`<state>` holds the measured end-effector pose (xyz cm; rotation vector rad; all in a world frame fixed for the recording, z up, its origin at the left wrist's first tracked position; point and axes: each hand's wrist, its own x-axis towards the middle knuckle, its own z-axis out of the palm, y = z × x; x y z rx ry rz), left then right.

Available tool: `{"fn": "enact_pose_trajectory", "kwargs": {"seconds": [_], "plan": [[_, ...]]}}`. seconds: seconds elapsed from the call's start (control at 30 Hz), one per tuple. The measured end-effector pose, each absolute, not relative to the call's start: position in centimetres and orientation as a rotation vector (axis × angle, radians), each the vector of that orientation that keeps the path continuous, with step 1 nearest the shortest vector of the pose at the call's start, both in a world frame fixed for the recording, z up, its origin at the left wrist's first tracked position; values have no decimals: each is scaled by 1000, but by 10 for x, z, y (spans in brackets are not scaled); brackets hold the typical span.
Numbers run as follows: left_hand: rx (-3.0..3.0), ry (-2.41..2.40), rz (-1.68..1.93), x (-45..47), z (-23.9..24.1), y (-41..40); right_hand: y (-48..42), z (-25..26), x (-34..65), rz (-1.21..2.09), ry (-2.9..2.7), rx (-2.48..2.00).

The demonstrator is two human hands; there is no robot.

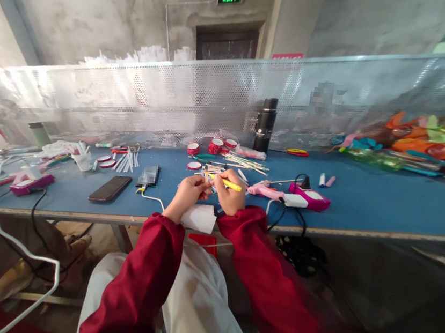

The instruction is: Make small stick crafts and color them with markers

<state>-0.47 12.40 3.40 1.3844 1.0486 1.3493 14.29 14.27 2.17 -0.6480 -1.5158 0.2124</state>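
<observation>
Over the front edge of the blue table, my right hand (229, 193) is closed around a yellow marker (226, 182), its tip pointing left. My left hand (192, 191) pinches a small, thin brownish strip (206, 174) close to that tip; its exact kind is too small to make out. A white sheet of paper (199, 218) lies below both hands at the table edge. Just beyond the fingers are scattered thin sticks (243, 162) and a red-rimmed white disc (194, 165). A pink glue gun (266, 189) rests to the right of my right hand.
A dark phone (109, 189) and a cabled black device (148, 177) lie left. A black thermos (265, 126) stands by the perforated metal screen (154, 93). Red tape rolls (216, 145) sit mid-table. Right are a magenta power strip (318, 200) and colourful pieces (424, 142). A co-worker sits left.
</observation>
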Motion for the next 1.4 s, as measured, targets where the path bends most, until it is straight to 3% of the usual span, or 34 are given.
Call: {"fn": "enact_pose_trajectory", "kwargs": {"seconds": [1.4], "plan": [[1404, 1084, 1358, -3, 38, 120, 141, 24, 143, 228, -1515, -672]]}}
